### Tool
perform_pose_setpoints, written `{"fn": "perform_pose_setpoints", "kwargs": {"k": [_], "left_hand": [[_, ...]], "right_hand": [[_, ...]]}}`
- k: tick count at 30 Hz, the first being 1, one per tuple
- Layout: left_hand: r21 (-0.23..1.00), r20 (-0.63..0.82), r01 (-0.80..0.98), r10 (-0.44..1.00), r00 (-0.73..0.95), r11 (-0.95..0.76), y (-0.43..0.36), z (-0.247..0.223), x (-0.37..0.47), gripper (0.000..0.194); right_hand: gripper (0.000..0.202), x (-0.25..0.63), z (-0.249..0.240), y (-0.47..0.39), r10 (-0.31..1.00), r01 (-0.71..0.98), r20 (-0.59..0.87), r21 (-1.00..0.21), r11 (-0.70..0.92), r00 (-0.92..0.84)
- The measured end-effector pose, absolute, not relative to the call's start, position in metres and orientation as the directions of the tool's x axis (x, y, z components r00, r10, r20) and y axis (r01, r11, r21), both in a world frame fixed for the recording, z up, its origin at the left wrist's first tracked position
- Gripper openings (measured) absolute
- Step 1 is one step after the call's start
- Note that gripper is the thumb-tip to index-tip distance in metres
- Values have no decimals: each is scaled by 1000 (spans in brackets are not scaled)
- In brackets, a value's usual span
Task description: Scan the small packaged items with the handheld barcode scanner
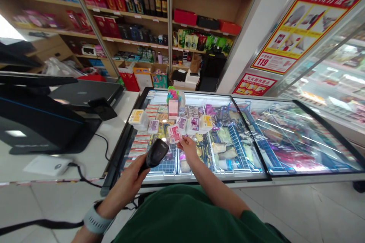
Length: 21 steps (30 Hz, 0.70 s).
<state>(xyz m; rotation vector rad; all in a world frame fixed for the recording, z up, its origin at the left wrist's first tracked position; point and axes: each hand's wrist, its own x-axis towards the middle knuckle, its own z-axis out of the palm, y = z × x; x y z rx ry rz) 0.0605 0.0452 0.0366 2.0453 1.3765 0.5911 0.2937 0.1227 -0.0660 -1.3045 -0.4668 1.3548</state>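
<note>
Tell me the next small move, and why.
Probably aim the black scanner in the left hand at the red-and-white packet: the right hand grips that packet near its lower right corner, and the black scanner is close beside it.

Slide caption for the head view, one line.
Left hand grips a barcode scanner; right hand holds a pink card over a glass-topped freezer.

- Tall red-and-yellow poster (305, 24): "消防" at the top, followed by a cut-off character, then "使用方法", and "119" near the bottom.
- Smaller red sign (254, 84) below it: "灭火器放置点".
- Pink card (174, 134): print too small to read.
</note>
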Motion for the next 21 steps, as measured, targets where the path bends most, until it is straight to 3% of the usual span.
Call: {"fn": "perform_pose_setpoints", "kwargs": {"k": [9,15,21], "left_hand": [[687,-14,683,935,355,-249,39,30,49,43],[682,7,682,934,356,-265,37,23,40,45],[681,26,683,941,337,-264,34,20,34,45]], "right_hand": [[20,291,-72,168,792,-647,-514,-734,-206,330],[23,282,-81,169,724,-661,-593,-705,-257,351],[18,282,-79,171,729,-680,-575,-703,-208,372]]}}
